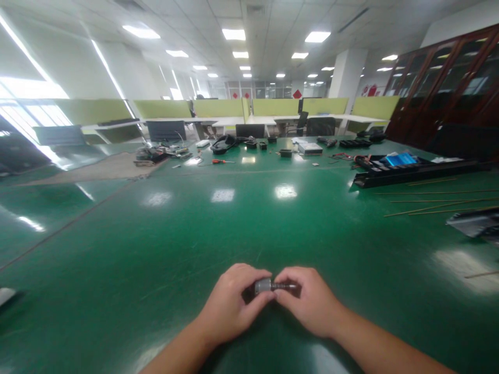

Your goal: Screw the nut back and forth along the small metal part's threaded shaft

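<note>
Low in the middle of the head view, both hands meet at a small grey metal cylinder (263, 285) with a dark ridged shaft (284, 286) sticking out to the right; it looks like a small motor. My left hand (236, 301) is closed, pinching the cylinder between thumb and fingers. Around the shaft, the thumb and fingers of my right hand (310, 298) are curled, with their tips at its base beside the cylinder. The shaft's far end lies partly in the right hand's shadow. Both hands are just above the green tabletop (195, 234).
At the far side sit an orange screwdriver (223, 161), a pile of parts (156, 153), a black headset-like item (224, 144) and a white box (310, 148). Rightward are a long black channel (409, 174) and several thin rods (440, 202). A pale object (5, 295) touches the left edge.
</note>
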The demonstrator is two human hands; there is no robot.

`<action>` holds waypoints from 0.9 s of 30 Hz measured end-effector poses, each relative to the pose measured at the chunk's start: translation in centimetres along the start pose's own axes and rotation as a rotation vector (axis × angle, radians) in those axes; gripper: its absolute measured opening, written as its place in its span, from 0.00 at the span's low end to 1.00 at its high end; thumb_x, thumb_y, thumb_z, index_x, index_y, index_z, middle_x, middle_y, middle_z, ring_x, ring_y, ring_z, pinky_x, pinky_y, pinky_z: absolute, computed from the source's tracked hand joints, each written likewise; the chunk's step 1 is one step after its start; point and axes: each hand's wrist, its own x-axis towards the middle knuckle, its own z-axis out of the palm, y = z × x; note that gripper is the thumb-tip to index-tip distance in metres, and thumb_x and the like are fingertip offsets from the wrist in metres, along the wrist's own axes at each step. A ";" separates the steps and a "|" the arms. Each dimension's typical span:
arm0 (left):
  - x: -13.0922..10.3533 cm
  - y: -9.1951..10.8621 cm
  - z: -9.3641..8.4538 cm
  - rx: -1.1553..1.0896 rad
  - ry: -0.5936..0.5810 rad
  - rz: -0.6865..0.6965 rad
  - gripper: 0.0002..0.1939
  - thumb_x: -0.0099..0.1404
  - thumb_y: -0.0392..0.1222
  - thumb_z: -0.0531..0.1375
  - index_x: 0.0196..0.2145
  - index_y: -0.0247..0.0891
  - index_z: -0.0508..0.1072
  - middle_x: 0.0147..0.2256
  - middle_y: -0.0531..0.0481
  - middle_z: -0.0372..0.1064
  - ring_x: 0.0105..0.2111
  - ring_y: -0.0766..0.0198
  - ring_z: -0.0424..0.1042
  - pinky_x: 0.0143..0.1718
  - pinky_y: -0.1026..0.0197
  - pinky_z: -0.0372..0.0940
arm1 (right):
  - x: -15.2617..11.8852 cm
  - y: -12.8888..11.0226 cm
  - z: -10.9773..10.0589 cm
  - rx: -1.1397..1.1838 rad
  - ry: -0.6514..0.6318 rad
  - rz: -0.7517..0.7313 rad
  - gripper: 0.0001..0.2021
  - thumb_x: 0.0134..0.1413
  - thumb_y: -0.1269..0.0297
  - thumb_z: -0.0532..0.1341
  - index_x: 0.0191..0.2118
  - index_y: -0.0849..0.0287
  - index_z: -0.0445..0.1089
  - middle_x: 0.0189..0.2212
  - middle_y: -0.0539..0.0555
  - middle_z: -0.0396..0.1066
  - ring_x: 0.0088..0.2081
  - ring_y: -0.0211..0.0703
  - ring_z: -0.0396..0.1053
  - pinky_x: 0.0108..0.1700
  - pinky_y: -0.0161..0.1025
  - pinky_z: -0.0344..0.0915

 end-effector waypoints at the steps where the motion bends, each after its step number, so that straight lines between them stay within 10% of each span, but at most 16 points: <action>1: 0.0 0.0 0.0 0.003 0.000 0.000 0.10 0.65 0.44 0.63 0.45 0.44 0.76 0.37 0.51 0.77 0.38 0.58 0.74 0.42 0.56 0.65 | 0.0 0.0 0.0 -0.001 0.002 -0.001 0.03 0.52 0.70 0.65 0.31 0.59 0.77 0.26 0.49 0.75 0.29 0.39 0.70 0.32 0.32 0.61; 27: 0.0 -0.4 -0.3 0.046 0.013 -0.023 0.11 0.65 0.47 0.62 0.45 0.43 0.76 0.37 0.49 0.78 0.38 0.56 0.74 0.42 0.54 0.67 | 0.1 -0.1 -0.3 0.015 -0.022 0.037 0.05 0.55 0.67 0.62 0.31 0.60 0.75 0.25 0.49 0.73 0.28 0.38 0.68 0.31 0.33 0.60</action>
